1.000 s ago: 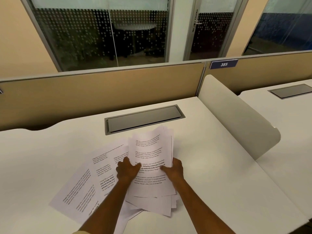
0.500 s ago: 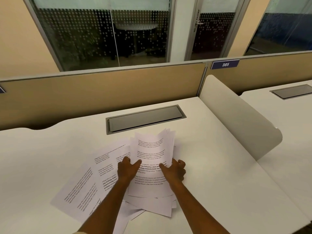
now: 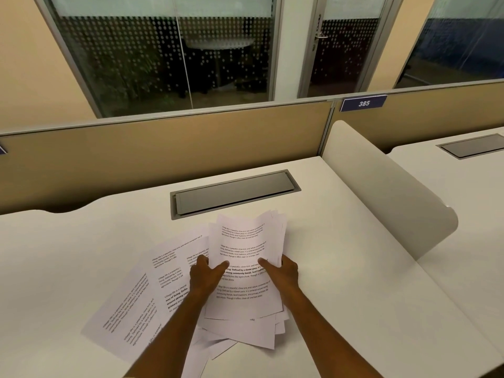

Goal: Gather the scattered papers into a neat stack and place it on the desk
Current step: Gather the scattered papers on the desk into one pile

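Bundle: the bundle of papers [image 3: 245,268], at lower centre of the frame, was raised at its far end since a second before, its sheets bowed and fanned.
Left hand: the left hand [image 3: 206,276] was clasped on the bundle's left edge, thumb laid on the top page.
Right hand: the right hand [image 3: 281,274] was clasped on the right edge, fingers tucked behind.
Loose sheets: three loose sheets [image 3: 141,298] were left flat at lower left, partly under the left forearm.
Desk: the white desk [image 3: 341,268] was beneath everything.
Meaning: gathering was judged half done; the edges were uneven and not yet squared.
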Demonstrator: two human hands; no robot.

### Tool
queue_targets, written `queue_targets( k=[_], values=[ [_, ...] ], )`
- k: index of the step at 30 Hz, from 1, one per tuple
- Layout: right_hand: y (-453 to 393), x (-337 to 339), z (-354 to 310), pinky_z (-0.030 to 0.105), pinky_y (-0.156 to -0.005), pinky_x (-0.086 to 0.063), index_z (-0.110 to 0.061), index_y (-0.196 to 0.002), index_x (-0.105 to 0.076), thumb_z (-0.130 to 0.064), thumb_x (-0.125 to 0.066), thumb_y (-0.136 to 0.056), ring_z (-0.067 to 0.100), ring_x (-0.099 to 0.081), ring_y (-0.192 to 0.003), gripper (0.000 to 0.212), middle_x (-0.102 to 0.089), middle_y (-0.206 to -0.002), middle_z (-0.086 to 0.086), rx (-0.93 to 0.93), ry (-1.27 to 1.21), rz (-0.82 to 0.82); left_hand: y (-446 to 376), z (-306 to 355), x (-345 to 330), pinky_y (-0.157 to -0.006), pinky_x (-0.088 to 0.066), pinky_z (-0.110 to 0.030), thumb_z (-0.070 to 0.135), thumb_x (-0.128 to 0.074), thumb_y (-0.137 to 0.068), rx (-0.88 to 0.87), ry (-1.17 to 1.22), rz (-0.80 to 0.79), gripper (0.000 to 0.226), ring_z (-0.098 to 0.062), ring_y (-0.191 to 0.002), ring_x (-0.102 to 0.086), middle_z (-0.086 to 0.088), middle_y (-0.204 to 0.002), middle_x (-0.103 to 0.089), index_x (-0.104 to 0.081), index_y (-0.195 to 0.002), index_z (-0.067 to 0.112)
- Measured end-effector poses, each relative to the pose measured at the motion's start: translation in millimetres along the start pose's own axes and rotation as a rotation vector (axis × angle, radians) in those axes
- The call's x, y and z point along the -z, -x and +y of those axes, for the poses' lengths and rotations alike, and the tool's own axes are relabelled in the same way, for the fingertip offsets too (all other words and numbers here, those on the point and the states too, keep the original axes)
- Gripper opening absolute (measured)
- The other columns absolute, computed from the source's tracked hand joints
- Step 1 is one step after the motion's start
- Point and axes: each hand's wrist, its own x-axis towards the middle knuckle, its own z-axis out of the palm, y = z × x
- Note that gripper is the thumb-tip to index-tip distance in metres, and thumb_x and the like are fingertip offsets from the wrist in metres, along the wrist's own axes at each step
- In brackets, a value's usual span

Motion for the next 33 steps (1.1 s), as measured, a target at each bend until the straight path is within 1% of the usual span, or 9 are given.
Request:
queue_targets(
  k=[5,10,14,17,21,24,27,31,33],
  values=[
    [4.9,-2.5,-5.5,0.026,-0.075,-0.054,-0.027,-0.134,-0.042,-0.026,-0.075,-0.081,0.017,-0.058,-0.099,0.063,-0.058,-0.116,-0.004,0.065,-0.040,-0.082,0.7,-1.0,-1.9,-0.084,-0.052,-0.039,0.035,-0.075,-0.079,0.050,0.047,-0.019,0.059,-0.028,-0.102,-0.059,-0.012,-0.120,-0.059,-0.041,-0.120,0.009],
    [0.6,3.6,-8.2,0.042,-0.091,-0.053,-0.024,-0.146,-0.021,-0.018,-0.075,-0.082,0.020,-0.057,-0.096,0.084,-0.059,-0.122,0.013,0.013,-0.007,-0.016,0.6,-3.9,-1.5,-0.091,-0.053,-0.045,0.030,-0.080,-0.075,0.072,0.103,0.029,0.065,-0.034,-0.111,-0.061,-0.014,-0.125,-0.061,-0.045,-0.126,0.008],
    [-3.6,11.8,-11.8,0.039,-0.093,-0.051,-0.013,-0.142,-0.036,-0.016,-0.077,-0.079,0.021,-0.057,-0.093,0.076,-0.060,-0.124,0.016,-0.004,0.033,-0.018,2.6,-6.7,-3.8,-0.088,-0.056,-0.042,0.023,-0.083,-0.070,0.079,0.133,0.044,0.054,-0.032,-0.100,-0.066,-0.013,-0.115,-0.068,-0.059,-0.116,0.007],
    [-8.5,14.9,-7.0,0.035,-0.084,-0.055,-0.010,-0.123,-0.057,-0.017,-0.080,-0.076,0.023,-0.065,-0.090,0.054,-0.068,-0.117,0.012,-0.009,0.031,0.000,3.4,-7.8,-7.7,-0.085,-0.057,-0.042,0.016,-0.082,-0.071,0.104,0.143,0.018,0.040,-0.031,-0.092,-0.069,-0.013,-0.109,-0.072,-0.068,-0.108,0.008],
    [-8.0,17.7,-1.3,0.031,-0.073,-0.058,-0.011,-0.100,-0.065,-0.016,-0.078,-0.077,0.025,-0.068,-0.087,0.027,-0.071,-0.105,0.009,-0.015,0.005,-0.007,0.4,-12.4,-19.3,-0.093,-0.052,-0.052,0.032,-0.078,-0.069,0.122,-0.082,0.085,0.047,-0.033,-0.107,-0.060,-0.012,-0.116,-0.066,-0.066,-0.111,0.014],
    [-8.6,15.7,1.0,0.035,-0.077,-0.058,-0.015,-0.100,-0.065,-0.018,-0.076,-0.079,0.025,-0.068,-0.088,0.024,-0.071,-0.105,0.008,-0.018,0.026,-0.047,12.8,-4.4,-21.1,-0.104,-0.039,-0.054,0.036,-0.071,-0.078,0.177,-0.314,0.152,0.049,-0.036,-0.124,-0.042,-0.015,-0.129,-0.047,-0.059,-0.122,0.018],
    [-8.8,12.0,0.1,0.024,-0.068,-0.053,-0.014,-0.110,-0.065,-0.020,-0.072,-0.083,0.017,-0.065,-0.082,0.028,-0.071,-0.104,0.006,-0.013,0.064,-0.095,20.7,-0.8,-21.2,-0.106,-0.034,-0.054,0.039,-0.065,-0.082,0.229,-0.293,0.172,0.051,-0.037,-0.129,-0.035,-0.016,-0.135,-0.037,-0.053,-0.128,0.023],
    [-9.4,3.7,-1.1,0.028,-0.073,-0.055,-0.011,-0.116,-0.066,-0.022,-0.072,-0.084,0.020,-0.064,-0.088,0.035,-0.070,-0.110,0.006,0.042,0.183,-0.087,23.4,-2.9,-19.8,-0.108,-0.031,-0.056,0.049,-0.056,-0.086,0.249,-0.247,0.203,0.054,-0.039,-0.133,-0.030,-0.019,-0.144,-0.031,-0.050,-0.133,0.023],
    [-8.9,-3.1,-1.0,0.035,-0.079,-0.058,-0.013,-0.113,-0.068,-0.032,-0.075,-0.079,0.024,-0.067,-0.092,0.040,-0.071,-0.110,0.007,0.071,0.315,-0.068,25.4,-2.4,-17.4,-0.108,-0.029,-0.057,0.054,-0.053,-0.087,0.275,-0.232,0.216,0.056,-0.039,-0.134,-0.029,-0.019,-0.146,-0.030,-0.049,-0.134,0.024]
  ],
)
